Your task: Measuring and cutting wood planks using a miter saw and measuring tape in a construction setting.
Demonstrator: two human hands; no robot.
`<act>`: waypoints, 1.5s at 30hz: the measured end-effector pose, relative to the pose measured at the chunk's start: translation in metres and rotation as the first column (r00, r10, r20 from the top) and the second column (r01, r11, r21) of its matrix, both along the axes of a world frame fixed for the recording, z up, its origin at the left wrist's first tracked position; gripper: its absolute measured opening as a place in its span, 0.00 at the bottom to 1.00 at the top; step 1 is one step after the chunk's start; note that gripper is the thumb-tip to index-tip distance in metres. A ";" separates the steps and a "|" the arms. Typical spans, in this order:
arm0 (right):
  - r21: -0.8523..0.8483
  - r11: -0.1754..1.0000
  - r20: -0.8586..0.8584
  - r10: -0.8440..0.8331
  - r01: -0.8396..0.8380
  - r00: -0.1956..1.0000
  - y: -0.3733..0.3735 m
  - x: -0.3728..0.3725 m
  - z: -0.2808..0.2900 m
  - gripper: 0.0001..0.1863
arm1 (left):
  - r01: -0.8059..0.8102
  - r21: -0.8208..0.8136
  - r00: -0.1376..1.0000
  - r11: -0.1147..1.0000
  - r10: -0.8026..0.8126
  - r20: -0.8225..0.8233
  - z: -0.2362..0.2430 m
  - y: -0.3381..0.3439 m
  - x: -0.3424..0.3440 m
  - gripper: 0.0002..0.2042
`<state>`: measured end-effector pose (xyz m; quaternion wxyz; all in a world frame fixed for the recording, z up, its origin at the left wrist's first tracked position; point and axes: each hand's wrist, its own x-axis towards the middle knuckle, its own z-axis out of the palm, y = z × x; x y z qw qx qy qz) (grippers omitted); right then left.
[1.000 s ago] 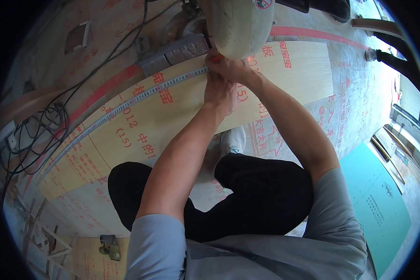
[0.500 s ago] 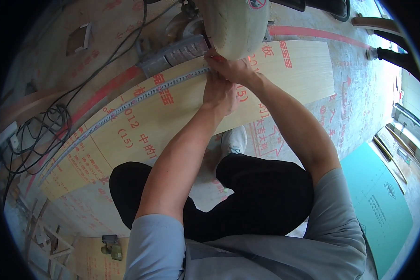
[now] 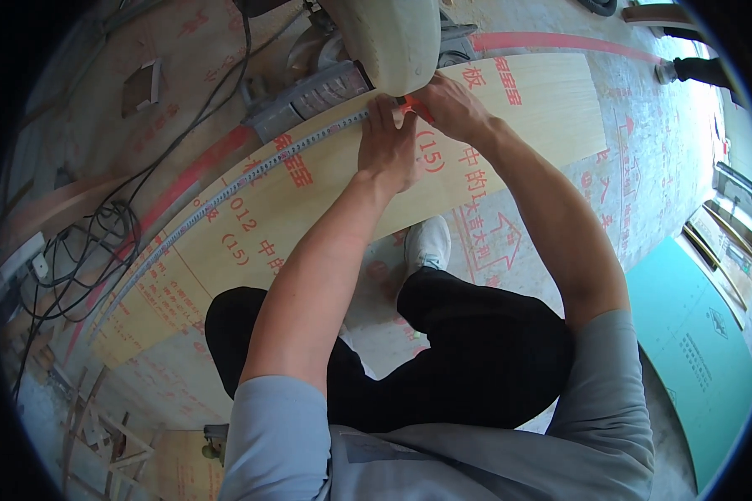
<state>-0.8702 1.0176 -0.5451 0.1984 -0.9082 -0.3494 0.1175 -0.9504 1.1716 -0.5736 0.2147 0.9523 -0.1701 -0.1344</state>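
Observation:
A long pale plywood board (image 3: 326, 179) with red printing lies across the floor in front of me. Along its far edge runs the steel blade of a tape measure (image 3: 251, 177), pulled out from the left end to my hands. My left hand (image 3: 387, 146) is closed over the blade's right end, its thumb angled away from the fingers. Just right of it, my right hand (image 3: 458, 110) grips a small orange-and-black object (image 3: 416, 106) against the board. The fingers partly hide that object, so I cannot tell its kind.
Beyond my hands, a circular saw (image 3: 322, 63) with a grey base and a pale rounded body (image 3: 393, 42) overlaps the board's far edge. Black cables (image 3: 113, 242) tangle at left. A green sheet (image 3: 698, 342) lies at right. Another person's shoe (image 3: 665, 73) shows at far right.
My hands were together at the tape's end; now the right hand has moved apart to the right, with the orange-and-black object showing. The view has shifted slightly.

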 end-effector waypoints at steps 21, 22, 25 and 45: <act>-0.292 0.945 -0.095 -0.184 0.149 0.978 -0.026 -0.009 -0.033 0.12 | -0.020 -0.353 0.980 0.936 -0.052 -0.194 -0.038 -0.023 0.009 0.33; -0.011 0.979 -0.125 -0.201 0.202 0.971 0.003 -0.015 -0.028 0.16 | -0.216 -0.398 0.974 0.891 0.170 -0.148 -0.059 -0.002 -0.007 0.29; 0.333 0.934 -0.188 -0.069 0.130 0.980 0.043 -0.020 -0.057 0.11 | -0.270 -0.012 0.960 0.963 0.270 0.073 -0.055 0.065 -0.040 0.25; 0.201 0.972 -0.095 -0.102 0.119 0.990 -0.034 -0.139 0.041 0.05 | 0.095 0.082 0.934 0.992 -0.061 -0.352 0.083 0.294 -0.101 0.10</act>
